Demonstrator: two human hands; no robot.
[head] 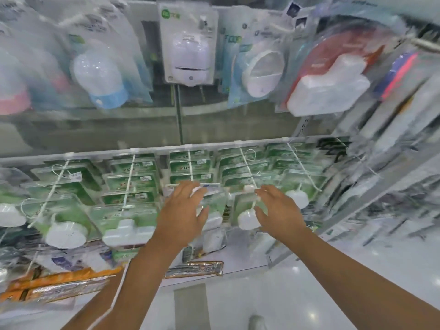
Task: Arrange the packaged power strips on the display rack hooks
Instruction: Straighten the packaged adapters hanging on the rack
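Rows of green-carded packages with white plug adapters (128,232) hang on the white hooks (129,177) of the lower rail. My left hand (183,215) lies with spread fingers on the front package (212,210) of the middle hook. My right hand (276,210) reaches with parted fingers to the front package (247,217) of the neighbouring hook on the right. The picture is blurred, so a firm grip on either package is not clear.
The upper rail carries larger blister packs: a white one (188,44) in the middle, a red-backed one (331,84) at right. Orange packages (54,284) lie low at left. A second rack (392,163) juts out at right. A pale glossy floor (309,294) spreads below.
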